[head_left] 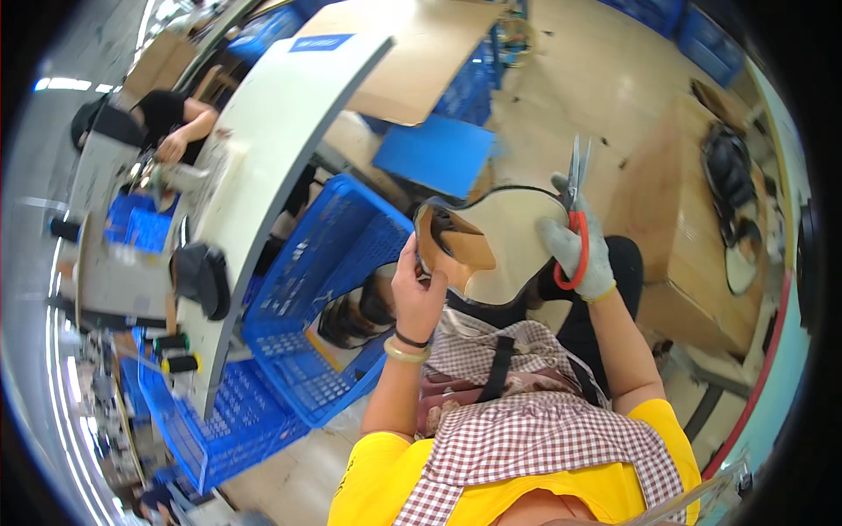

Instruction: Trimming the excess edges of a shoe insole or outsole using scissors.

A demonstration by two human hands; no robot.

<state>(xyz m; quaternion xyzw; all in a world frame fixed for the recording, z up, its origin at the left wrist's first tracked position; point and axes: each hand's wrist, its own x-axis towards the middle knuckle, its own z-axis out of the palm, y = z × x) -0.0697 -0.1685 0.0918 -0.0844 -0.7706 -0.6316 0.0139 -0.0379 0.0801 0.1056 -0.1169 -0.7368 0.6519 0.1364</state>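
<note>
My bare left hand point(418, 302), with a bangle and a dark band at the wrist, grips a brown and tan leather shoe upper point(467, 249) by its near left edge. The piece is tilted, showing a tan inner face and a dark opening. In a grey-white glove, my right hand point(598, 259) is closed around red-handled scissors point(575, 175). Their blades point away from me and look slightly apart, not touching the leather. Between and beyond my hands lies a cream flat surface point(517, 223) with a dark rim, above my lap.
Left of me, a blue plastic crate point(298, 263) holds brown and black shoe pieces point(355, 311). A long white bench point(281, 96) with thread spools point(181, 363) runs beyond it; a co-worker's hand point(173, 146) is behind. At right stands a cardboard box point(658, 219) beside black shoe parts point(728, 180).
</note>
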